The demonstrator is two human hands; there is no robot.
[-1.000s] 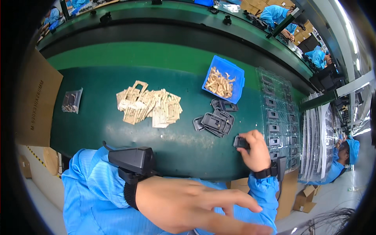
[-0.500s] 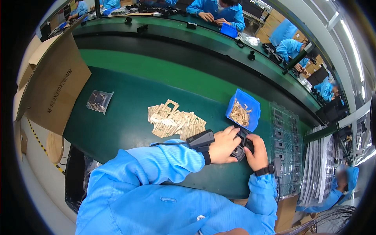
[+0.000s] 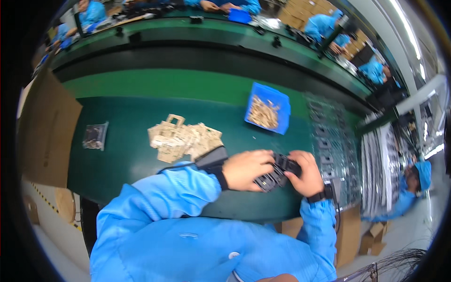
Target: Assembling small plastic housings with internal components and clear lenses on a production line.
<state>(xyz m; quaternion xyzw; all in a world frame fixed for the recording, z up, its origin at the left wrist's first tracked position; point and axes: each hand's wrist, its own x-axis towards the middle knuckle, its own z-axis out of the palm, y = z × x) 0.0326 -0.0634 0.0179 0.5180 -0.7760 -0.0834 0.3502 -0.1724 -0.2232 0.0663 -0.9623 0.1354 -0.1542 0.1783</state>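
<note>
A black plastic housing (image 3: 267, 182) with openings in it lies between my two hands over the green work table. My left hand (image 3: 246, 170) grips its left side, fingers curled over the top edge. On the other side my right hand (image 3: 307, 175) holds it between thumb and fingers. Whether it is one part or two pressed together I cannot tell. Left of my hands is a loose pile of flat tan frame-shaped pieces (image 3: 181, 141). Beyond them stands a blue bin (image 3: 284, 115) with crumpled tan strips (image 3: 263, 113) inside.
Clear plastic trays with dark parts (image 3: 324, 143) lie along the right, beside a stack of grey-white trays (image 3: 378, 164). A small clear bag (image 3: 95, 136) lies at left near a cardboard box (image 3: 51, 127). Across a conveyor (image 3: 164, 44), people in blue work.
The view has shifted, so the table things appear further left. Both hands still hold the black housing, which now shows more of its left end below my left fingers.
</note>
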